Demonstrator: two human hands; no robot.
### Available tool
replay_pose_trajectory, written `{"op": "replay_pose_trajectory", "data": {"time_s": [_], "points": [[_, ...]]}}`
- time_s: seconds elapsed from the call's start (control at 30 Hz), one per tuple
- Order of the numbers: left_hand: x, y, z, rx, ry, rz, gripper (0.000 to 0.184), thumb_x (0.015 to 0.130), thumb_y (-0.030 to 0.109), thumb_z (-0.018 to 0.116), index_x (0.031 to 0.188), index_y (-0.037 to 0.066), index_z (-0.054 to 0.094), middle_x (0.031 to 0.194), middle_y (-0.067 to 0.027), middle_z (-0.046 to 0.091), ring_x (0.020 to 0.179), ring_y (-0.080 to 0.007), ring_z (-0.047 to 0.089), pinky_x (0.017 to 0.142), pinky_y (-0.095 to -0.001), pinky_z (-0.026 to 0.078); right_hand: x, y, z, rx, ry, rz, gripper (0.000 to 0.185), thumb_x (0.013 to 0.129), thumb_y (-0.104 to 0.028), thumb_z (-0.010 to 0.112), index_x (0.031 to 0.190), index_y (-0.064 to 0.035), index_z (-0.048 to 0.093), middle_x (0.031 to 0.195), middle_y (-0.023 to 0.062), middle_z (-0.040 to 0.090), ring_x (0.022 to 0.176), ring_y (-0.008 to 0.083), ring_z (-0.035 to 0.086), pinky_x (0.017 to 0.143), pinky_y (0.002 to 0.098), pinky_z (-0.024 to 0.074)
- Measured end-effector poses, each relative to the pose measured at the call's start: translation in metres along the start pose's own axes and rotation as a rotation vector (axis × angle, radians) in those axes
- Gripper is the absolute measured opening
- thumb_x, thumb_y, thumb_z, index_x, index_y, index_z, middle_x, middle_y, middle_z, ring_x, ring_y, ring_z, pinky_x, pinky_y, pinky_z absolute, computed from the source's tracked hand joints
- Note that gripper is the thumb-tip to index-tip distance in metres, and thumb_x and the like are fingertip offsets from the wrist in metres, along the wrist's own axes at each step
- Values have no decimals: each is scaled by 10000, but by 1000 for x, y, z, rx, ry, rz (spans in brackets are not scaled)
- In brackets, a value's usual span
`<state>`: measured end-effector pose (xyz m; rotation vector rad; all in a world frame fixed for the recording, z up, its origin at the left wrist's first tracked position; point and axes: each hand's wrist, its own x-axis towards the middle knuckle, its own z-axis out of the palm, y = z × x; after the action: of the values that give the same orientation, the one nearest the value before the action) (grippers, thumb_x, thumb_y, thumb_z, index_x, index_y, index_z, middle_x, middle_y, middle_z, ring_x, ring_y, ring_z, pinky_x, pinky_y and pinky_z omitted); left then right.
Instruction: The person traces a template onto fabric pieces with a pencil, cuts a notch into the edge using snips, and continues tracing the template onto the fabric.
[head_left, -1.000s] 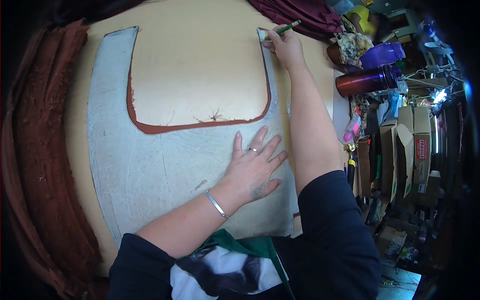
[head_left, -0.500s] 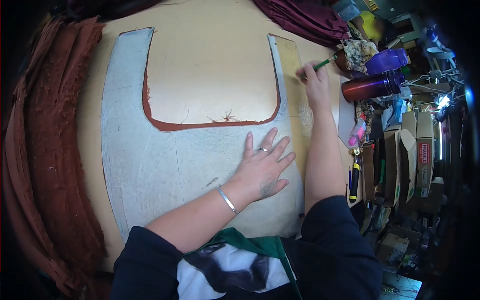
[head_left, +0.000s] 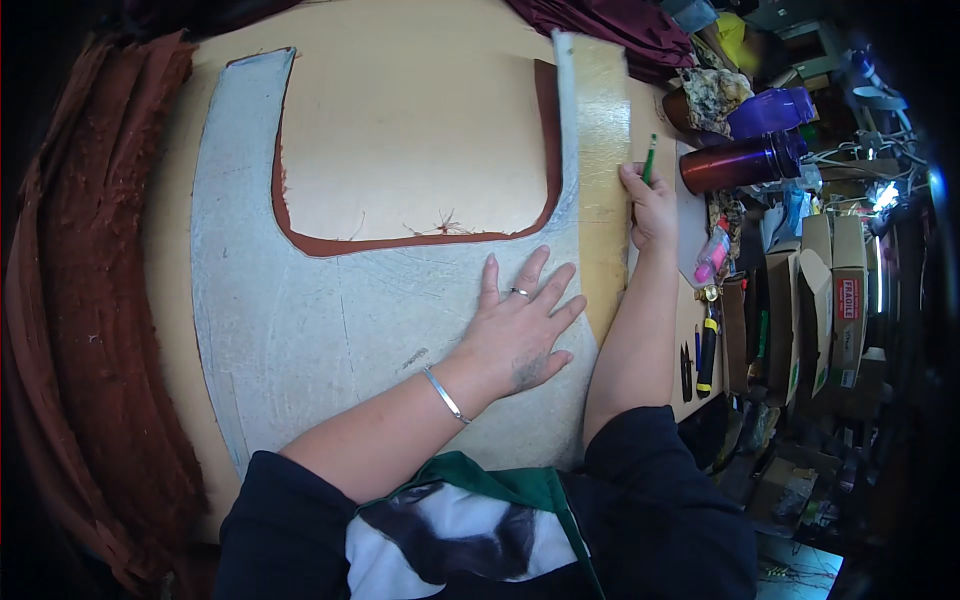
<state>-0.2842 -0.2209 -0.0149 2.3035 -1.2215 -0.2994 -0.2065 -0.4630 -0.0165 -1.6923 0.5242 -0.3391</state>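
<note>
A large pale grey template [head_left: 300, 310] with a U-shaped cutout lies on the table, and reddish-brown fabric [head_left: 360, 243] shows along the inner edge of the cutout. My left hand [head_left: 517, 328] rests on the template with its fingers spread, just below the cutout. At the right side, my right hand [head_left: 650, 205] grips the edge of the template's yellowish, taped strip [head_left: 602, 150], which is lifted off the fabric at its far end. A green pencil [head_left: 649, 160] sticks up out of the same hand.
Bunched reddish-brown fabric [head_left: 110, 300] runs down the left side. Maroon cloth [head_left: 620, 35] lies at the far edge. To the right are a purple bottle [head_left: 735, 163], a pink bottle [head_left: 712, 255], a black-and-yellow tool [head_left: 708, 355] and cardboard boxes [head_left: 848, 290]. Part of a person in yellow [head_left: 737, 42] shows behind.
My right hand has moved from the strip's far tip down to its outer edge. The strip's right arm has shifted and risen, exposing more brown fabric. My left hand has stayed flat on the template.
</note>
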Motion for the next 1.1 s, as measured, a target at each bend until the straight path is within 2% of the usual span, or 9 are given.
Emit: {"op": "replay_pose_trajectory", "data": {"time_s": [0.07, 0.37, 0.47, 0.67, 0.77, 0.87, 0.93, 1.0, 1.1], "points": [[0, 0, 1, 1, 4, 2, 558, 790, 434, 529, 1278, 195, 402, 1404, -82, 228, 1329, -302, 83, 957, -664, 130, -2, -2, -4, 146, -34, -44, 94, 794, -82, 634, 864, -53, 579, 791, 25, 603, 719, 103, 558, 643, 228, 443], [0, 0, 1, -9, 9, 5, 557, 792, 428, 532, 1277, 185, 404, 1407, -82, 222, 1333, -297, 68, 958, -664, 130, 3, 2, -17, 89, -37, -86, 108, 789, -75, 640, 875, -40, 587, 797, 20, 610, 698, 89, 553, 618, 213, 432], [0, 0, 1, -11, 3, 4, 558, 791, 426, 535, 1277, 185, 404, 1409, -83, 219, 1332, -298, 70, 956, -664, 131, 0, 0, -10, 73, 8, -103, 120, 757, -108, 682, 831, -71, 595, 715, -37, 561, 598, 33, 448, 507, 182, 311], [-1, 0, 2, -28, 38, 18, 547, 788, 425, 537, 1257, 165, 426, 1401, -89, 230, 1329, -297, 77, 941, -683, 122, -5, -5, -5, 111, 3, -97, 144, 759, -79, 676, 865, -40, 586, 764, 1, 581, 688, 76, 511, 621, 197, 385], [1, -2, -4, -110, 141, 26, 401, 810, 330, 542, 1141, 103, 532, 1294, -124, 390, 1258, -306, 273, 955, -593, 247, -4, -4, -7, 138, -17, -106, 141, 765, -68, 667, 869, -28, 580, 787, 16, 587, 718, 91, 531, 669, 206, 407], [21, -31, -12, -457, 544, -22, 246, 820, 211, 536, 994, 52, 607, 1124, -127, 532, 1092, -307, 461, 912, -442, 374, -2, -2, -9, 202, -24, -82, 135, 767, -67, 664, 863, -28, 578, 792, 16, 587, 720, 93, 531, 680, 209, 411], [46, -62, -30, -286, 747, -61, 167, 819, 123, 520, 906, 34, 631, 998, -108, 595, 945, -303, 542, 838, -336, 429, -3, -3, -6, 237, -36, -101, 137, 769, -66, 661, 868, -24, 576, 790, 14, 584, 718, 89, 530, 675, 208, 414], [77, -89, -49, -171, 594, -174, 237, 834, 134, 487, 1040, 93, 597, 1158, -114, 524, 1089, -312, 467, 912, -415, 385, -6, -2, -6, 241, -39, -93, 139, 772, -66, 657, 875, -19, 576, 784, 11, 579, 713, 85, 527, 666, 207, 417], [124, -111, -55, 208, 414, -191, 348, 848, 188, 449, 1190, 206, 510, 1312, -110, 388, 1238, -319, 317, 969, -547, 286, -6, -1, -3, 209, -24, -76, 143, 777, -69, 651, 887, -12, 577, 772, 6, 568, 701, 78, 520, 648, 203, 420]]}}
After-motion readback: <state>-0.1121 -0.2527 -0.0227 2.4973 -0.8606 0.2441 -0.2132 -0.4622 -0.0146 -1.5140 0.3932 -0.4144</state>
